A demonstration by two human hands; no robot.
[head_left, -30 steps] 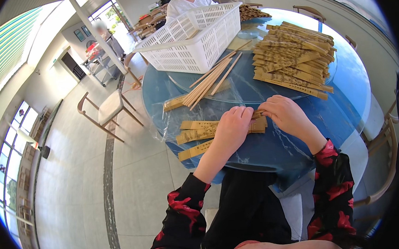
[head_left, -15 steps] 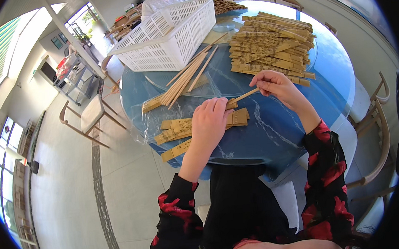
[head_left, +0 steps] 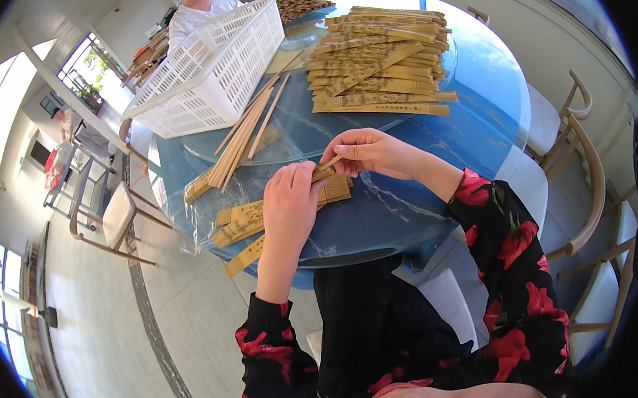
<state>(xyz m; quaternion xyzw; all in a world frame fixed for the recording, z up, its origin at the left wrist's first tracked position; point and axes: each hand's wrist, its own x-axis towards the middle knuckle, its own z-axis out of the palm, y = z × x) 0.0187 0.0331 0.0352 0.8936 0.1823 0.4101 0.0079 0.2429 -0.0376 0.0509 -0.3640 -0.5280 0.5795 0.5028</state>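
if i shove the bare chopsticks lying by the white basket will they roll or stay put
The bare chopsticks look thin, stiff and light, so a push would probably scatter them. They lie loose on clear plastic sheeting over the round table, which looks slick, so they would likely slide or roll.

A dining hall served as a workroom: a round blue table [head_left: 438, 213], wooden chairs [head_left: 580, 173] and stacked chopstick sleeves [head_left: 380, 61] filled it.
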